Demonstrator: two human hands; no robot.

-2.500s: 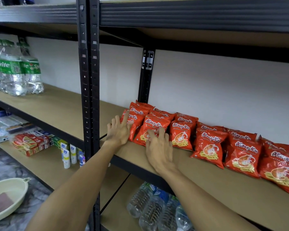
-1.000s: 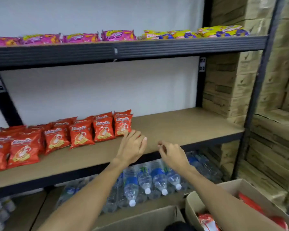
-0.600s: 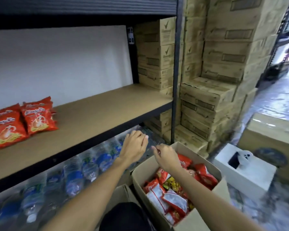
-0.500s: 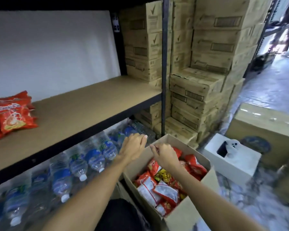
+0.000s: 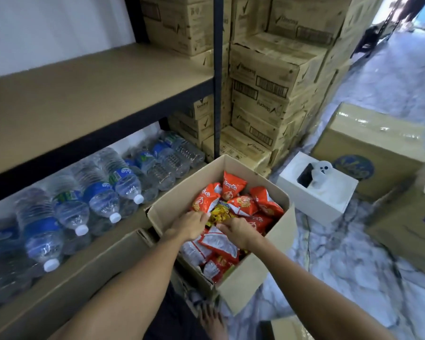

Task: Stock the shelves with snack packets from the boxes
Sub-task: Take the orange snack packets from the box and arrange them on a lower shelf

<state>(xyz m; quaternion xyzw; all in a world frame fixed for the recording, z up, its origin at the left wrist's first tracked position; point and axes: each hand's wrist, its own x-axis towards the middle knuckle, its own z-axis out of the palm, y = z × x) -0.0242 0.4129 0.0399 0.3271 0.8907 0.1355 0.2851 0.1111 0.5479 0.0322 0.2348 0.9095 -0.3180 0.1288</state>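
Both your hands are down in the open cardboard box [image 5: 245, 278] on the floor, near the right end of the rack. Your left hand [image 5: 190, 227] and right hand [image 5: 236, 231] meet over a yellow packet [image 5: 220, 213], fingers bent down among the red snack packets [image 5: 233, 185]. Whether either hand pinches a packet, you cannot tell. The box looks nearly full, so by my reckoning most of its load is left to stock. No packets show on the stretch of shelf board [image 5: 84, 94] to your far left. Below it, water bottles [image 5: 96, 192] lie on their sides. Sealed cartons [image 5: 268, 77] are stacked beyond the box, suggesting more stock waits.
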